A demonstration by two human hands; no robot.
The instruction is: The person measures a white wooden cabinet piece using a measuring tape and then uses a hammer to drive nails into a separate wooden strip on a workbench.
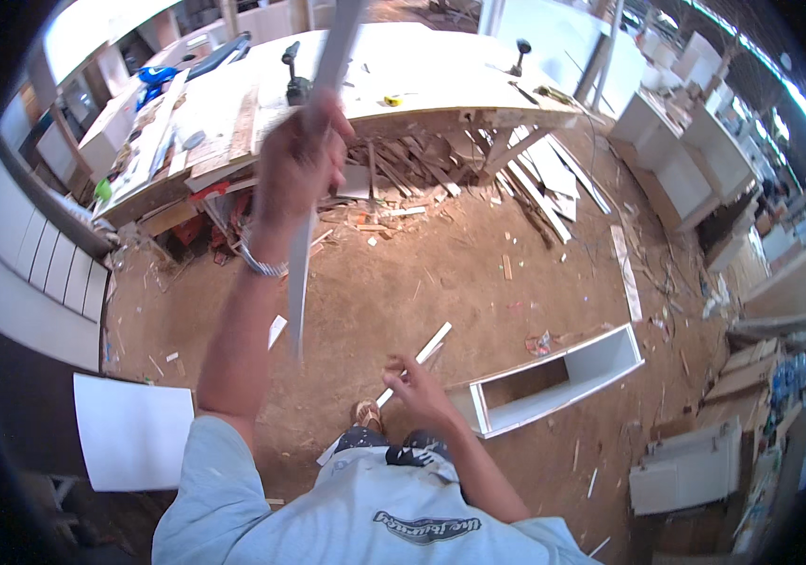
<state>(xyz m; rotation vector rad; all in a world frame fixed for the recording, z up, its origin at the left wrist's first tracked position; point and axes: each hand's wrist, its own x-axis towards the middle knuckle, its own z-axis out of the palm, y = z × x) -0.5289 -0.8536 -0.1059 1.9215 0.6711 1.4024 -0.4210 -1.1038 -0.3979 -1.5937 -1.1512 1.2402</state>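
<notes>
Raised up in the middle, my left hand (301, 155) grips a long, thin, pale strip (301, 282), held upright and running out past the top edge. My right hand (407, 381) hangs lower, near my body, with loosely curled fingers apart and nothing visible in them. Behind it a white strip (436, 339) lies at an angle, apparently on the floor by my foot (368, 414). Right of that hand rests a long white open box (553, 395) on the dirt floor.
A white-topped workbench (422, 75) with tools spans the back, wood offcuts (535, 179) piled beneath. White cabinets (685, 160) stand at the right, stacked boards (732, 386) lower right. A white sheet (130, 428) and paneled boards (35, 273) are at the left. Scraps litter the floor.
</notes>
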